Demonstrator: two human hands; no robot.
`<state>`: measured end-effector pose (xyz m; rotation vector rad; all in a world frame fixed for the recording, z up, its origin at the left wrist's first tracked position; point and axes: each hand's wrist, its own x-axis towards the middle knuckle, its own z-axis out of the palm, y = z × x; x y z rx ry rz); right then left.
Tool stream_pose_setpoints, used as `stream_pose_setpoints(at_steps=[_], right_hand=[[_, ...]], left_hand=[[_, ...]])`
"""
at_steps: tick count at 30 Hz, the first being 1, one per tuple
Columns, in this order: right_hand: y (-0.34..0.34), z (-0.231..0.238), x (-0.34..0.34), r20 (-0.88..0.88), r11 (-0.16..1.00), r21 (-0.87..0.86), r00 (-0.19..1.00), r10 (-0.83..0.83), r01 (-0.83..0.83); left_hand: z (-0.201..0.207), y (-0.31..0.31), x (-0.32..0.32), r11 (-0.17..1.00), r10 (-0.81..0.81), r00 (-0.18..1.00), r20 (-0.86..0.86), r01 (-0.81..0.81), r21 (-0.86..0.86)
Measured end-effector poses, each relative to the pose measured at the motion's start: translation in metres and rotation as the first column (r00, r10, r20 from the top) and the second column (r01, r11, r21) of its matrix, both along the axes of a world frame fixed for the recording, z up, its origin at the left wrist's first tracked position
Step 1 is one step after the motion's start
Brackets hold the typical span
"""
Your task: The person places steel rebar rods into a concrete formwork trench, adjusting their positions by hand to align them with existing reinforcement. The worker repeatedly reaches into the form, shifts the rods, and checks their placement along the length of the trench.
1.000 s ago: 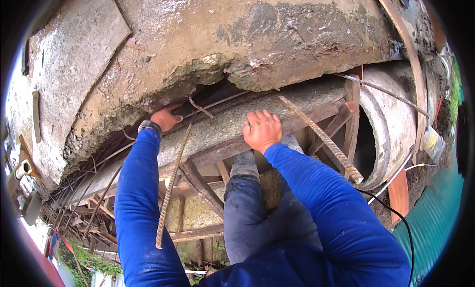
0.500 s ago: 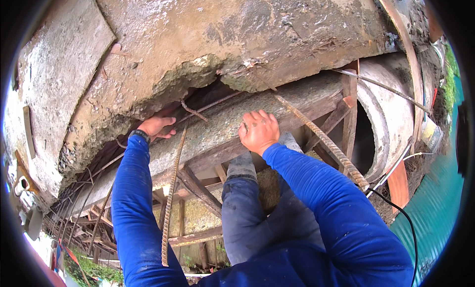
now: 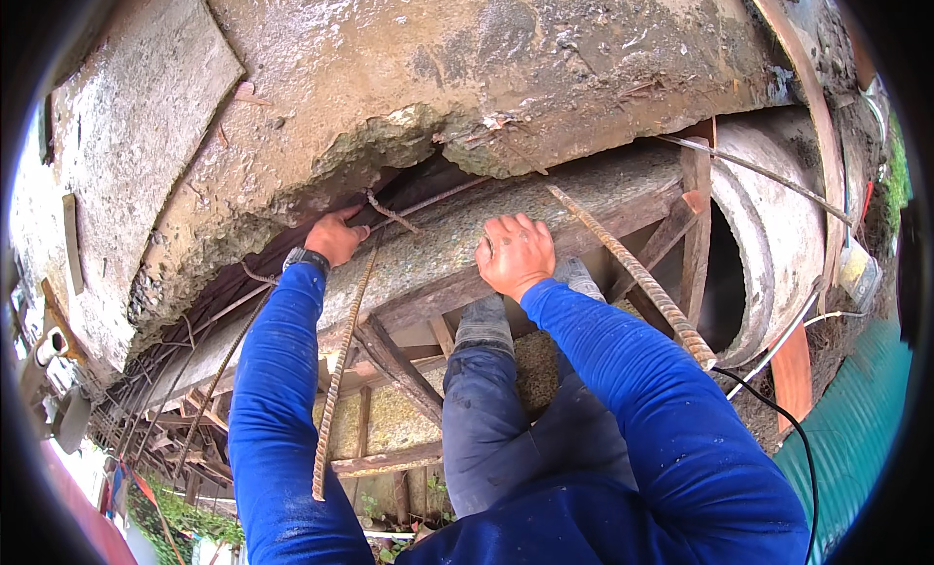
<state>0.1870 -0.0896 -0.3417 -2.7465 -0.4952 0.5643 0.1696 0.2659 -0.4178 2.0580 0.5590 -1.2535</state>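
My left hand [image 3: 334, 238] reaches into the dark gap under a broken concrete slab [image 3: 409, 78], its fingers closed around a thin bent wire or bar [image 3: 389, 213]. My right hand [image 3: 516, 255] presses flat, fingers spread, on a rough concrete beam [image 3: 428, 254]. A ribbed steel rebar [image 3: 336, 380] runs down from near my left hand beside my blue sleeve. A second ribbed rebar [image 3: 637, 273] slants down to the right of my right hand.
Wooden formwork props [image 3: 399, 365] cross below the beam, under my knees. A round concrete pipe opening [image 3: 759, 263] lies to the right, with a black cable [image 3: 778, 419] and green sheeting [image 3: 856, 429]. More rebar and timber [image 3: 175, 390] lie at lower left.
My left hand has moved up and right along the gap, deeper under the slab. My right hand stays on the beam; the view shifted slightly.
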Motion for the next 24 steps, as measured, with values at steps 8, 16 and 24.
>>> stream_pose_setpoints(at_steps=[8, 16, 24], right_hand=[[-0.002, -0.001, -0.001, -0.021, 1.000, -0.007, 1.000, -0.008, 0.008], [-0.002, -0.001, -0.001, -0.008, 1.000, 0.013, 1.000, -0.015, 0.016], [-0.003, -0.001, -0.001, 0.005, 1.000, 0.020, 1.000, -0.009, 0.009]], left_hand=[[0.020, -0.004, -0.019, 0.992, 0.129, 0.990, 0.056, -0.129, -0.009], [0.080, 0.004, -0.028, 0.972, 0.150, 0.985, 0.087, -0.163, 0.170], [0.079, -0.002, 0.013, 0.998, 0.047, 0.999, -0.023, -0.046, 0.052]])
